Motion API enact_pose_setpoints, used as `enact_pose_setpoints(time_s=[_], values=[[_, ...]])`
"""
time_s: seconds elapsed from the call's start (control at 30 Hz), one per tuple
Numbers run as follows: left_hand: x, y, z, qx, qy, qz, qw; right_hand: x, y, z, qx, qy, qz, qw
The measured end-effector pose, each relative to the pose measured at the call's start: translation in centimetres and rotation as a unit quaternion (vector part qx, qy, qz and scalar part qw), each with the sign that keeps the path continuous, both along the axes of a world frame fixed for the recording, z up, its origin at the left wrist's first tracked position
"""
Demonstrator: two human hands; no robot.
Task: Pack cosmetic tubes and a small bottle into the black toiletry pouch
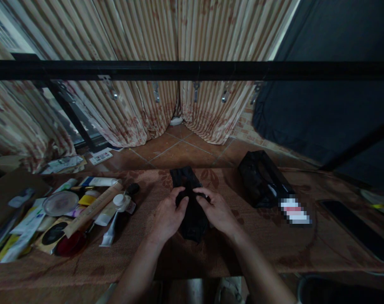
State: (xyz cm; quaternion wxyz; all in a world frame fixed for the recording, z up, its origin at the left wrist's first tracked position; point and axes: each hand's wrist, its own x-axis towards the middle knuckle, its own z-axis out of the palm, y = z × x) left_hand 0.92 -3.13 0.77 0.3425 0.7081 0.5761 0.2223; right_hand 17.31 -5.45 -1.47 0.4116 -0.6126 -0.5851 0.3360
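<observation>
A black fabric pouch (193, 217), apparently soft, lies lengthwise on the cloth-covered table in front of me. My left hand (171, 211) grips its left side, thumb on top and fingers bent over the edge. Across from it, my right hand (215, 207) holds the right side in the same way, its thumb and index finger near the middle. The two thumbs are a short gap apart. Dark fabric and dim light hide any opening or zip, and the fingertips are partly sunk in the folds.
Left of my hands is a pile of tubes, a round lidded tub (60, 203), a white-capped bottle (120, 202) and a small brush (109, 236). A black see-through bag (261, 179) stands to the right, near a dark phone (358, 228). A black rail (192, 70) crosses ahead.
</observation>
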Motion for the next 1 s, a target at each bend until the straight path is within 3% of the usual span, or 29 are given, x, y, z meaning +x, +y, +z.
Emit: enact_pose_setpoints(time_s=[0.53,0.77,1.0], values=[[-0.1,0.1,-0.3,0.008,0.006,0.004,1.000,0.0,-0.1,0.1,0.000,-0.001,0.000,1.000],[-1.9,0.6,-0.7,0.039,-0.002,-0.004,0.999,0.9,0.1,-0.3,-0.018,0.009,-0.020,1.000],[-3.1,1.0,0.3,0.033,0.003,0.042,0.999,2.1,0.2,-0.3,0.003,-0.012,-0.038,0.999]])
